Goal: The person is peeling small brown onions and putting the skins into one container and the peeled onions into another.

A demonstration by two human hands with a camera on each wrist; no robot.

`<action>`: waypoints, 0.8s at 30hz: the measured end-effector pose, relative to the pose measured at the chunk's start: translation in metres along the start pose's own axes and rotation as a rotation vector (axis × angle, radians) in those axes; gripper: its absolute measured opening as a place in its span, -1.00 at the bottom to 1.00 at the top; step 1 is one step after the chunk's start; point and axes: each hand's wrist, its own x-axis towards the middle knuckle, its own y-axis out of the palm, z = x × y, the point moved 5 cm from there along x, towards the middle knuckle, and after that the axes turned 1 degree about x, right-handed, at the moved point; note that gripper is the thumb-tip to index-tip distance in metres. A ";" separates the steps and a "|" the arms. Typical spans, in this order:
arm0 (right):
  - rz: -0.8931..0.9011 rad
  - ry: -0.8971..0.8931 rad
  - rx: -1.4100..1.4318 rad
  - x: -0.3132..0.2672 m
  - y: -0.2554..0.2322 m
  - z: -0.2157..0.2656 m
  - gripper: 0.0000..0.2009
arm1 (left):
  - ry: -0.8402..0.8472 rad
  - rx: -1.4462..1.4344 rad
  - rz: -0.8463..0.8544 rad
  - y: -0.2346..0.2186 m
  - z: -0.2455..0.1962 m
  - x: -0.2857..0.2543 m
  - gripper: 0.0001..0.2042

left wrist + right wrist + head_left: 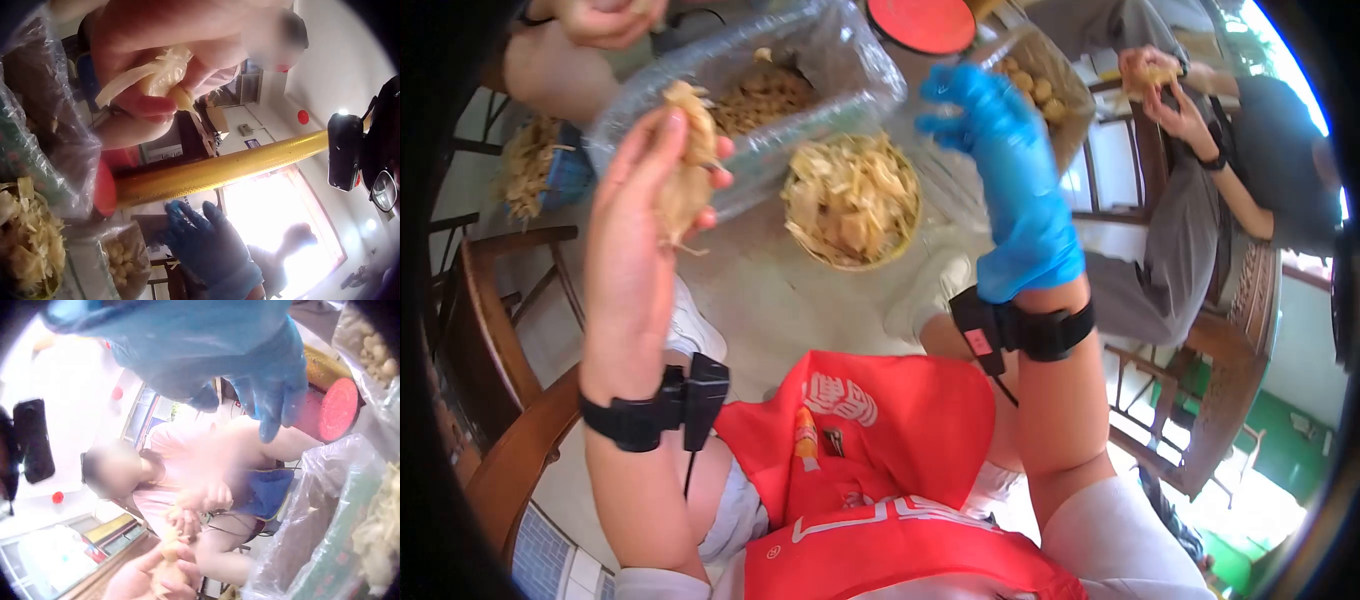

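Observation:
My bare left hand (635, 190) grips a pale, husk-covered plant piece (687, 180), upright between thumb and fingers; in the left wrist view strips of husk (128, 80) hang off it beside a pale inner part. My right hand (1005, 175), in a blue plastic glove, is raised with its fingers loosely bent and nothing in them; it also shows in the right wrist view (212, 362). Between and beyond the hands stands a round basket (855, 268) heaped with peeled husks (855, 200).
A plastic-lined box (840, 110) with brown pieces stands behind the basket. A lined box (1080, 105) of pale round pieces is at the right, near a red round lid (922, 22). Other people sit across and at the right, their hands holding similar pieces. Wooden chairs (500, 320) flank the left.

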 end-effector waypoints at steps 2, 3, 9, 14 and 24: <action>-0.020 -0.008 -0.017 -0.007 -0.026 -0.003 -0.64 | 0.029 0.060 0.023 0.004 -0.003 -0.003 -0.73; -0.013 -0.053 -0.016 -0.009 -0.043 0.000 -0.65 | 0.046 0.088 0.054 0.003 -0.004 -0.002 -0.72; -0.011 -0.220 -0.184 -0.037 -0.098 0.016 -0.65 | -0.051 0.293 -0.093 -0.010 0.024 0.003 -0.72; -0.206 -0.268 -0.067 -0.042 -0.141 0.013 -0.70 | -0.111 0.302 -0.103 -0.032 0.039 0.006 -0.69; -0.334 -0.352 -0.001 -0.040 -0.182 0.006 -0.71 | -0.112 0.414 -0.300 -0.068 0.041 0.017 -0.61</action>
